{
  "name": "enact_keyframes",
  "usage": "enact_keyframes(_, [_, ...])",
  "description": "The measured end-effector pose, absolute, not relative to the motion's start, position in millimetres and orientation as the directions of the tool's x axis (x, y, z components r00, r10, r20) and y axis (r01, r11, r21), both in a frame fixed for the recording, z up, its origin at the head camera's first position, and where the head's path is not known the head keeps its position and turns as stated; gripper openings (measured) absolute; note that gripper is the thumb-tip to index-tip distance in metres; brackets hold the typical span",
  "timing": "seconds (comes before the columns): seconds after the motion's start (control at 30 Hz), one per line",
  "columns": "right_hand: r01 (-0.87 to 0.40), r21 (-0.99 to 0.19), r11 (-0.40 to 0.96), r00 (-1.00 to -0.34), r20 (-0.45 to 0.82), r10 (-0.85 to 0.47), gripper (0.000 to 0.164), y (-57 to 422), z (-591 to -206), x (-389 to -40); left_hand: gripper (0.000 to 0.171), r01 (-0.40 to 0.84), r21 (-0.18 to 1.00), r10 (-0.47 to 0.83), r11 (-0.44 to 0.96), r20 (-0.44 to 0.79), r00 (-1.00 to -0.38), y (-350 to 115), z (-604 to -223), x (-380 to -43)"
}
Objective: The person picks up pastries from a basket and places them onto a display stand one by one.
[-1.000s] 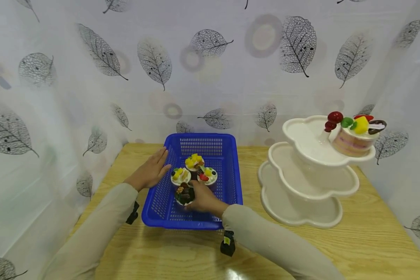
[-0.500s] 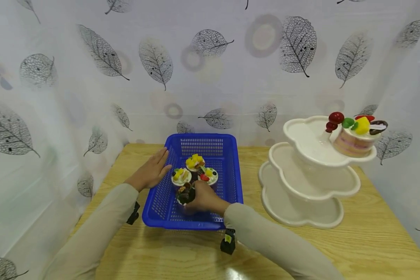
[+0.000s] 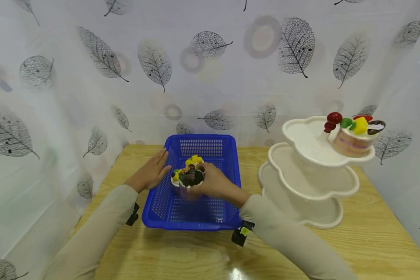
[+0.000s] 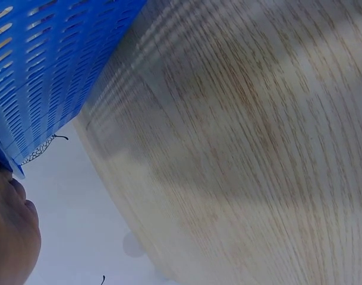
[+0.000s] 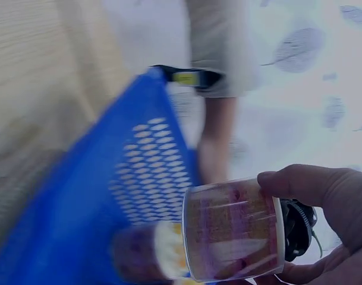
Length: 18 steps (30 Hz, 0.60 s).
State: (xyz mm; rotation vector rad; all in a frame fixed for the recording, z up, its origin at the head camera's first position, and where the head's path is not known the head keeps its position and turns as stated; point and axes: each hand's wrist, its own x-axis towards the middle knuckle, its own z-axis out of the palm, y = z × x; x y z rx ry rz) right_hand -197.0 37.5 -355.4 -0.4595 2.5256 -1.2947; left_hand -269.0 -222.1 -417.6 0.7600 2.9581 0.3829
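My right hand [image 3: 218, 184] grips a small layered cake cup [image 5: 231, 231] topped with dark chocolate pieces, held raised over the blue plastic basket [image 3: 192, 225]. In the right wrist view the thumb presses on the clear wall of the cup, and pink and tan layers show through. Behind the held cup, a mango-topped cake cup [image 3: 195, 158] and another with yellow fruit [image 3: 176, 177] are partly hidden in the basket. My left hand [image 3: 150, 172] rests on the basket's left rim with its fingers straight.
To the right stands a white three-tier scalloped stand [image 3: 311, 140]. Its top tier bears a fruit-topped cake cup [image 3: 353, 144] beside a red bead knob [image 3: 333, 120]. The wooden table [image 3: 168, 252] reaches back to a leaf-print curtain [image 3: 210, 89].
My right hand has lifted the chocolate-topped cake cup up from the front of the basket, slightly to the right. It now covers the strawberry-topped cup. My left hand has stayed put.
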Motion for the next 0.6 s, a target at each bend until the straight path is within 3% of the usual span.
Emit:
enact_keyframes(0.37, [-0.171,-0.898,0.406,-0.952,0.046,-0.301,0.073,91.5,-297.5,-201.2,0.062,0.463,0.238,0.477,0.854,-0.003,-0.879,-221.9,-418.5,-269.4])
enact_keyframes(0.6, [-0.155,-0.876,0.457,-0.975,0.061,-0.213,0.076,139.6,-274.9,-201.1,0.061,0.466,0.237,0.479,0.852,0.006,-0.878,-220.6,-417.6,-268.1])
